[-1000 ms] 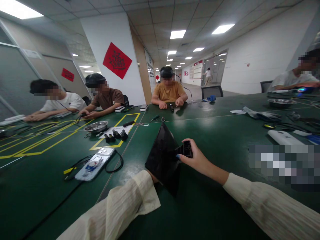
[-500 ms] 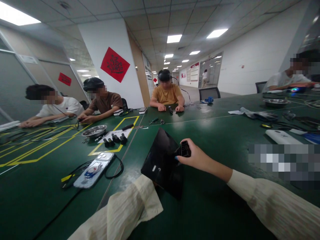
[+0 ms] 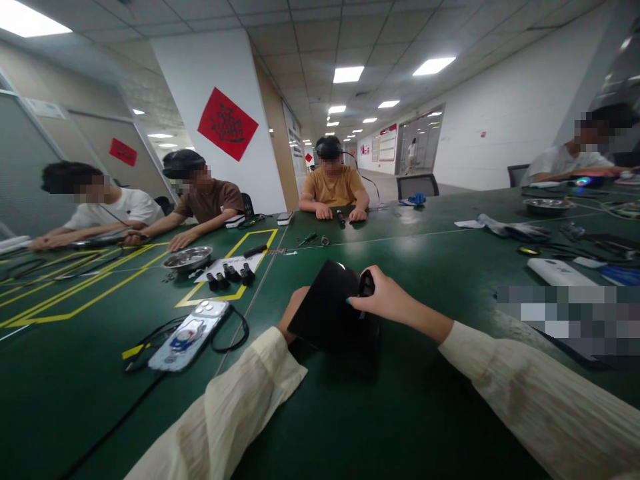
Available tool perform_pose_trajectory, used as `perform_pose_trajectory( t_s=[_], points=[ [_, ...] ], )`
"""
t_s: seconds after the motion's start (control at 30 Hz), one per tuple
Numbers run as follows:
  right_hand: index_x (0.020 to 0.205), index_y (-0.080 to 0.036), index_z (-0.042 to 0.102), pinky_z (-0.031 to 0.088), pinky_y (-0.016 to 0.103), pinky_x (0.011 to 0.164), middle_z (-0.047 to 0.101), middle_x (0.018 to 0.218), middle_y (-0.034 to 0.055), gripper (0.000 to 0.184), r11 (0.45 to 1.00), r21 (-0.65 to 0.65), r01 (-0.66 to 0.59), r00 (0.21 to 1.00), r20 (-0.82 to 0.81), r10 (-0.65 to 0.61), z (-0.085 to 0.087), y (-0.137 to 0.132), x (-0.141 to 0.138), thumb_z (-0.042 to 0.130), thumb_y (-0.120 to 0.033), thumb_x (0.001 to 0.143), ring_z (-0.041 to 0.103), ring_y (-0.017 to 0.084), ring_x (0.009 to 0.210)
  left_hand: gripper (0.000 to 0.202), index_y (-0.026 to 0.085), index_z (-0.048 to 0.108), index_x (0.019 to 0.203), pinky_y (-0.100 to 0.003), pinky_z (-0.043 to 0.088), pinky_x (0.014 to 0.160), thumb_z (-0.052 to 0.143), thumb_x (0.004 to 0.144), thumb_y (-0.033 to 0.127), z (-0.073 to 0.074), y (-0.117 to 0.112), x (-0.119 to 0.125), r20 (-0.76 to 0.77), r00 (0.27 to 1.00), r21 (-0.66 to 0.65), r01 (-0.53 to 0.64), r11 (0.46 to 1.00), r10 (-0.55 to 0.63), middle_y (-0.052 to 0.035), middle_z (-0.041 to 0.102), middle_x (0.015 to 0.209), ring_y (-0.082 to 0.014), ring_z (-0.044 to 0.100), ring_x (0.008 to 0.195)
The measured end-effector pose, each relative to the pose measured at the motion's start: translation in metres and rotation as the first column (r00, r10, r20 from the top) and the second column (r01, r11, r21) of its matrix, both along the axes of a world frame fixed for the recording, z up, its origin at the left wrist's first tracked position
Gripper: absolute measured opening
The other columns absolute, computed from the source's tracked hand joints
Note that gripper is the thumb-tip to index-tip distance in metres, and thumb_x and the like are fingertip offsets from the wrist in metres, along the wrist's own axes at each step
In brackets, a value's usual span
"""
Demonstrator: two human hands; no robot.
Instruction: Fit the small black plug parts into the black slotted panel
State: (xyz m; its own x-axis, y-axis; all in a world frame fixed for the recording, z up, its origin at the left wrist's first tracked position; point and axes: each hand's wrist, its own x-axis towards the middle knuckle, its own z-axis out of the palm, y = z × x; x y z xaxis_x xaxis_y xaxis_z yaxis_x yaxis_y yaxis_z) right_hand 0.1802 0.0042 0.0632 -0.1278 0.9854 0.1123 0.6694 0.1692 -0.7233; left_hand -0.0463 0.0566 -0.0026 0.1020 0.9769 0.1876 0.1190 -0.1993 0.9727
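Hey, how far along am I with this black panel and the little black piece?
Looks done: the small black piece sits against the upper right edge of the black panel. In hand: your left hand grips the panel's left edge and your right hand pinches the piece; whether it is seated is hidden. Remaining: similar black parts lie on a white sheet beside the metal dish, untouched.

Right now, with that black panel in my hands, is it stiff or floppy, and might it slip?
Probably stiff: the black panel looks flat, with no sag, though the left hand grips only its left edge and the right hand pinches a small black part at its right edge. Its smooth face may be slippery.
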Motion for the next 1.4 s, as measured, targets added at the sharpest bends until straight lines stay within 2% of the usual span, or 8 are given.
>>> perform_pose_trajectory(
  t_s=[0.2,0.77,0.87,0.93,1.03,1.13,1.23,1.4],
  points=[
    [0.108,-0.013,0.045,0.046,0.029,0.063,0.063,0.096,0.0134,0.065,0.999,-0.037,-0.013,0.988,0.155,0.019,0.009,0.010,-0.019,0.068,-0.048,0.058,0.062,0.024,0.081,0.016,0.020,0.057,0.073,-0.033,0.041,0.082,0.043,0.067,0.017,0.000,0.014,-0.017,-0.135,0.910,0.166,-0.369,0.914,0.392,-0.0027,0.060,0.079,-0.0205,0.055,0.085],
    [0.124,-0.011,0.037,0.046,0.030,0.063,0.064,0.095,0.0145,0.076,0.978,-0.081,-0.191,0.937,0.282,0.207,0.004,0.032,-0.027,0.066,-0.043,0.062,0.063,0.024,0.077,0.017,0.021,0.052,0.072,-0.031,0.040,0.078,0.037,0.077,0.028,-0.001,0.007,-0.010,-0.111,0.894,0.247,-0.399,0.883,0.434,-0.0015,0.055,0.076,-0.0191,0.053,0.081],
    [0.139,-0.008,0.020,0.043,0.042,0.085,0.053,0.120,0.0235,0.093,0.991,0.126,-0.055,0.950,0.311,0.013,-0.006,0.021,-0.036,0.064,-0.047,0.067,0.055,0.032,0.106,0.019,0.021,0.052,0.075,-0.032,0.038,0.080,0.035,0.080,0.029,0.000,0.006,-0.013,-0.071,0.838,0.352,-0.486,0.799,0.541,-0.0021,0.055,0.081,-0.0199,0.051,0.086],
    [0.143,-0.012,0.015,0.028,0.053,0.099,0.037,0.136,0.0246,0.094,0.933,0.358,0.011,0.917,0.368,-0.152,-0.015,0.002,-0.047,0.064,-0.044,0.069,0.035,0.037,0.127,0.019,0.022,0.050,0.075,-0.032,0.038,0.081,0.034,0.080,0.030,0.000,0.005,-0.013,-0.054,0.821,0.384,-0.509,0.770,0.569,-0.0020,0.053,0.080,-0.0197,0.050,0.086],
    [0.142,-0.023,0.025,0.003,0.058,0.106,0.025,0.147,0.0160,0.075,0.824,0.537,-0.183,0.868,0.482,-0.121,-0.025,-0.033,-0.064,0.058,-0.040,0.077,0.010,0.035,0.138,0.019,0.021,0.046,0.068,-0.029,0.038,0.074,0.035,0.080,0.032,0.002,0.001,-0.009,-0.046,0.855,0.305,-0.481,0.822,0.517,-0.0006,0.047,0.072,-0.0178,0.047,0.077],
    [0.141,-0.021,0.030,-0.005,0.056,0.107,0.025,0.148,0.0147,0.065,0.818,0.423,-0.389,0.808,0.584,0.082,-0.034,-0.060,-0.076,0.044,-0.049,0.084,0.007,0.030,0.139,0.024,0.021,0.041,0.063,-0.027,0.038,0.065,0.035,0.079,0.037,0.004,-0.002,-0.003,-0.031,0.891,0.208,-0.438,0.875,0.453,0.0011,0.042,0.064,-0.0155,0.043,0.065],
    [0.141,-0.020,0.031,0.001,0.061,0.105,0.026,0.147,0.0182,0.067,0.878,0.242,-0.413,0.778,0.595,0.202,-0.043,-0.066,-0.083,0.034,-0.056,0.085,0.010,0.036,0.137,0.030,0.021,0.038,0.057,-0.026,0.035,0.059,0.036,0.078,0.043,0.006,-0.003,0.000,-0.035,0.902,0.176,-0.418,0.891,0.430,0.0020,0.038,0.058,-0.0141,0.039,0.059],
    [0.134,-0.041,0.037,0.014,0.071,0.095,0.034,0.145,0.0106,0.046,0.877,0.155,-0.455,0.733,0.624,0.270,-0.050,-0.049,-0.080,0.035,-0.048,0.089,0.023,0.040,0.133,0.030,0.020,0.040,0.057,-0.026,0.033,0.056,0.041,0.073,0.046,0.005,-0.002,-0.002,-0.023,0.879,0.129,-0.469,0.874,0.476,0.0024,0.039,0.055,-0.0137,0.039,0.058]
  ],
)
